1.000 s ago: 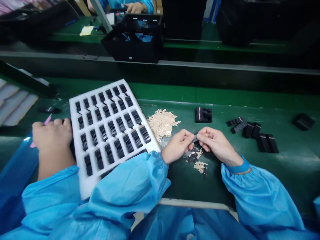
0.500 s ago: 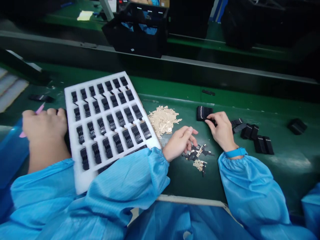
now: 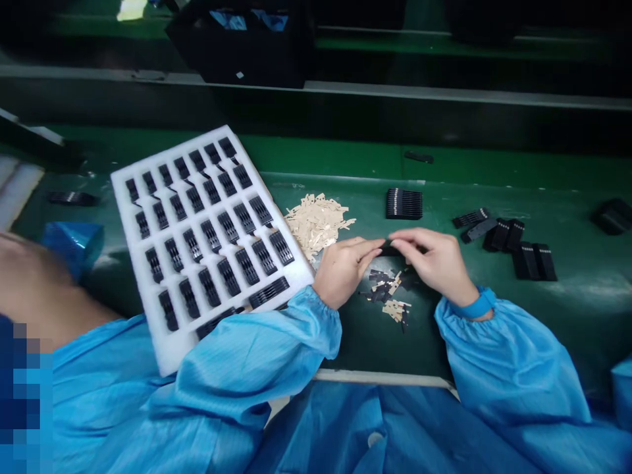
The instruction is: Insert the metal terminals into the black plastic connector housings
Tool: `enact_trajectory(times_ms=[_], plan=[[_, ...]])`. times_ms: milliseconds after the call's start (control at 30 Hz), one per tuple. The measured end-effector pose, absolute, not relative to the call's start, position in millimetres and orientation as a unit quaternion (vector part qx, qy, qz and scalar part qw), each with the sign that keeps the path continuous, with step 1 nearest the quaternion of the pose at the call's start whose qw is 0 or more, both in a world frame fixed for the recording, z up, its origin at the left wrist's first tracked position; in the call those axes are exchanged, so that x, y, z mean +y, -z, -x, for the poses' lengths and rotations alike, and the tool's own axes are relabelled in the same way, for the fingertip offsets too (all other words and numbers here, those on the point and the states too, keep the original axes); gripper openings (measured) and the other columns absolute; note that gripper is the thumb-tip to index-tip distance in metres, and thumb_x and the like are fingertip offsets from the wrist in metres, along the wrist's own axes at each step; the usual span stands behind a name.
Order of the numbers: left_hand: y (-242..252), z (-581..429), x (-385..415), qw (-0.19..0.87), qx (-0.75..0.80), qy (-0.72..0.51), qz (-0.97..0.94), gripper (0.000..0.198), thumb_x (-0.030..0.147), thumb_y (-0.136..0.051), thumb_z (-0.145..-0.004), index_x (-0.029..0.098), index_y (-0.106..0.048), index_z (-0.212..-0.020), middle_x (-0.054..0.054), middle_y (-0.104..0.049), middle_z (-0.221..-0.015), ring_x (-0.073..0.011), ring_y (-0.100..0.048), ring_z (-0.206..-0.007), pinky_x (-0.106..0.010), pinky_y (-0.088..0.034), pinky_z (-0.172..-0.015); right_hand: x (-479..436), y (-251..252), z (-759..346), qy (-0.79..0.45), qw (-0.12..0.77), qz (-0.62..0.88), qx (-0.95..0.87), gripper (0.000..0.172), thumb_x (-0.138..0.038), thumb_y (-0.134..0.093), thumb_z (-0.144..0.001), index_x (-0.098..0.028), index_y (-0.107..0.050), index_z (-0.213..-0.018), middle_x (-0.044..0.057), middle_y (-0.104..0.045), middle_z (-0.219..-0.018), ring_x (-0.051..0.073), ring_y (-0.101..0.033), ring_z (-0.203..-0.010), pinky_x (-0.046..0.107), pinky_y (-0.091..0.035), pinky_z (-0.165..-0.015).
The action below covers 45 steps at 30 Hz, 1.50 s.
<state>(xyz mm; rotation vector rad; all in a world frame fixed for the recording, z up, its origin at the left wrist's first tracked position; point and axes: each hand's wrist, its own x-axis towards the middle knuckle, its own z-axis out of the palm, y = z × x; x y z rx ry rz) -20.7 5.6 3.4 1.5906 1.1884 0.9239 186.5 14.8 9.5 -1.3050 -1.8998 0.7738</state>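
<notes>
My left hand (image 3: 345, 266) and my right hand (image 3: 434, 260) meet at the fingertips over the green bench. Pinched between them is a thin black flat piece (image 3: 389, 245), partly hidden by the fingers. Just below lies a small heap of black and pale strips (image 3: 390, 289). Behind my right hand stands a row of stacked black pieces (image 3: 403, 204). A pile of pale flat strips (image 3: 318, 224) spreads past my left hand, beside a white foam tray (image 3: 217, 247) whose slots hold groups of black pieces.
Several black stacks (image 3: 508, 234) lie to the right, with another dark stack (image 3: 612, 216) farther out. One loose black piece (image 3: 419, 157) rests near the back. At far left is a co-worker's blurred arm (image 3: 49, 289). A black bin (image 3: 237, 49) stands beyond the rail.
My right hand has come away from the black row with a piece and moved toward me. My left hand has closed onto that piece. The co-worker's hand has shifted left.
</notes>
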Motion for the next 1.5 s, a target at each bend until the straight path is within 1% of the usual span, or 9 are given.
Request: enact_trajectory(times_ms=[133,267,433,667,867,1000,1133,1367,1500], plan=[[4,18,8,0.495,0.514,-0.411,-0.568,0.018,0.03,-0.056,-0.097,0.021,-0.063,-0.111,-0.006,-0.072,-0.098,-0.0155,-0.07,-0.08,-0.03,-0.057,-0.079,15,-13,-191,-0.335,0.293,0.539,-0.715,0.02,-0.04,-0.068,-0.091,-0.021,-0.074,-0.094,0.003,-0.07,-0.079,0.014,-0.056,-0.059,0.03,-0.044,-0.059],[6,11,11,0.578,0.505,-0.456,-0.451,0.014,0.03,-0.047,-0.101,0.019,-0.044,-0.109,-0.004,-0.069,-0.093,-0.0105,-0.068,-0.067,-0.025,-0.058,-0.065,9,-12,-188,-0.346,0.153,0.443,-0.813,0.01,-0.032,-0.076,-0.084,-0.024,-0.072,-0.088,0.002,-0.067,-0.087,0.015,-0.056,-0.068,0.029,-0.042,-0.063],[5,10,12,0.579,0.494,-0.446,-0.47,0.014,0.03,-0.043,-0.102,0.019,-0.043,-0.111,0.001,-0.062,-0.083,-0.0085,-0.063,-0.06,-0.022,-0.054,-0.058,7,-13,-185,-0.33,0.138,0.438,-0.825,0.006,-0.026,-0.066,-0.091,-0.023,-0.071,-0.089,0.003,-0.065,-0.09,0.014,-0.056,-0.069,0.028,-0.042,-0.065],[4,16,10,0.527,0.526,-0.397,-0.536,0.022,0.036,-0.05,-0.099,0.02,-0.057,-0.112,0.003,-0.057,-0.069,-0.0104,-0.056,-0.058,-0.021,-0.043,-0.055,15,-14,-191,-0.467,0.221,0.515,-0.684,0.024,-0.042,-0.065,-0.09,-0.018,-0.07,-0.088,0.002,-0.064,-0.074,0.013,-0.05,-0.06,0.027,-0.038,-0.054],[0,17,9,0.455,0.559,-0.335,-0.607,0.023,0.039,-0.067,-0.086,0.02,-0.066,-0.099,0.003,-0.058,-0.071,-0.0126,-0.053,-0.066,-0.025,-0.04,-0.064,14,-7,-187,-0.495,0.244,0.552,-0.625,0.018,-0.033,-0.074,-0.079,-0.017,-0.067,-0.083,-0.005,-0.048,-0.058,0.01,-0.039,-0.053,0.025,-0.031,-0.051],[-3,17,10,0.47,0.539,-0.292,-0.635,0.021,0.04,-0.066,-0.085,0.019,-0.063,-0.084,0.003,-0.058,-0.071,-0.0126,-0.053,-0.067,-0.025,-0.037,-0.062,13,-10,-184,-0.497,0.25,0.552,-0.62,0.027,-0.042,-0.077,-0.078,-0.017,-0.07,-0.083,-0.005,-0.046,-0.056,0.009,-0.037,-0.053,0.025,-0.027,-0.049],[-5,16,10,0.48,0.541,-0.266,-0.637,0.028,0.041,-0.064,-0.086,0.019,-0.053,-0.072,0.004,-0.052,-0.063,-0.0118,-0.049,-0.062,-0.025,-0.034,-0.057,15,-15,-188,-0.542,0.279,0.556,-0.566,0.032,-0.047,-0.079,-0.077,-0.017,-0.073,-0.083,-0.002,-0.056,-0.062,0.009,-0.041,-0.055,0.025,-0.029,-0.05],[-4,14,4,0.459,0.531,-0.341,-0.625,0.019,0.038,-0.062,-0.089,0.019,-0.063,-0.088,0.004,-0.057,-0.07,-0.0115,-0.052,-0.066,-0.024,-0.04,-0.061,18,-14,-187,-0.589,0.33,0.575,-0.462,0.035,-0.049,-0.081,-0.073,-0.017,-0.074,-0.085,-0.002,-0.058,-0.065,0.006,-0.036,-0.05,0.022,-0.024,-0.045],[-2,14,-1,0.371,0.522,-0.391,-0.661,0.013,0.027,-0.062,-0.089,0.02,-0.07,-0.096,0.001,-0.067,-0.076,-0.0121,-0.059,-0.069,-0.024,-0.045,-0.068,9,-12,-171,-0.575,0.379,0.566,-0.453,0.035,-0.049,-0.078,-0.078,-0.016,-0.074,-0.089,-0.004,-0.052,-0.057,0.006,-0.036,-0.048,0.022,-0.024,-0.043]])
